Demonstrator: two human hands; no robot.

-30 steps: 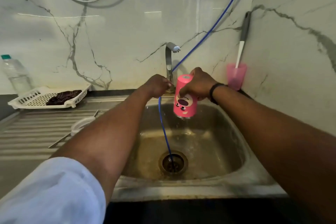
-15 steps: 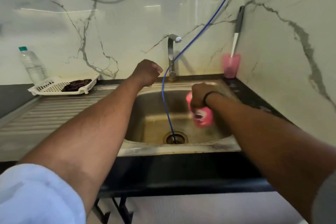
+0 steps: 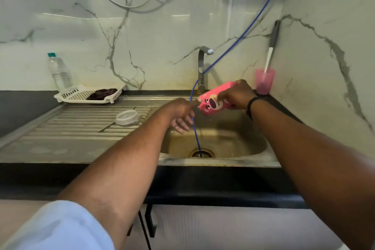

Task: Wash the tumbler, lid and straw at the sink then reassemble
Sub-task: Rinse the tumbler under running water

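Two hands: over the sink [image 3: 253, 160]
Right hand [image 3: 236, 94]: gripped the pink tumbler [image 3: 213, 101], tilted sideways
Left hand [image 3: 181, 114]: fingers loose, empty

Your right hand [image 3: 236, 95] holds the pink cartoon-printed plastic tumbler [image 3: 213, 101] tilted sideways above the stained steel sink [image 3: 239, 142]. Your left hand [image 3: 180, 114], fingers loosely extended, touches its near end. A white round lid [image 3: 126, 117] and thin metal straw [image 3: 106, 127] lie on the ridged steel surface [image 3: 60, 128].
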